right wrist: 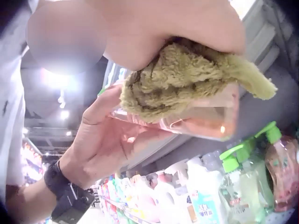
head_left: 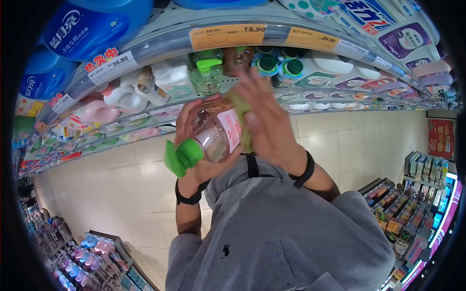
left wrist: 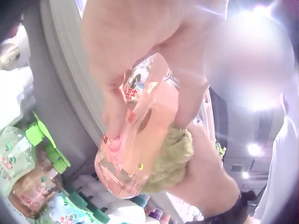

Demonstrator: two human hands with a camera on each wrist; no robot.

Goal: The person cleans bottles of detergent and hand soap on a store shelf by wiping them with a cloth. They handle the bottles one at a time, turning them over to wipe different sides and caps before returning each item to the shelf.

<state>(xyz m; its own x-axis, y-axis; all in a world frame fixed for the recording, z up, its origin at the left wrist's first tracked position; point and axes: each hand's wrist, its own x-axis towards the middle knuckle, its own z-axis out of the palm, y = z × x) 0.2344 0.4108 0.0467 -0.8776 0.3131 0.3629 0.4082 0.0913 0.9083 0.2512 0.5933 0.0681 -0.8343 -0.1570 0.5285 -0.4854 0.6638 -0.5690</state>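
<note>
A see-through pump bottle (head_left: 213, 131) of pinkish liquid, with a green pump head (head_left: 183, 157), is tilted in front of the person's chest. The left hand (head_left: 213, 169) grips it, fingers along one side and thumb on the other, as the left wrist view also shows. Against the bottle's side, the right hand (head_left: 277, 128) holds a fuzzy olive-green cloth (right wrist: 187, 79), bunched under the palm. This hand is blurred in the head view. Part of the bottle is hidden behind the cloth in the right wrist view. A white label with red print (head_left: 229, 128) faces up.
Right behind the hands runs a shelf edge (head_left: 170, 41) with price tags. Similar pump bottles (head_left: 208, 77) stand on the shelf below it, beside white jugs (head_left: 174, 75) and green-capped bottles (head_left: 291, 70). Large blue detergent bottles (head_left: 97, 24) stand above. Tiled floor (head_left: 145, 194) lies below.
</note>
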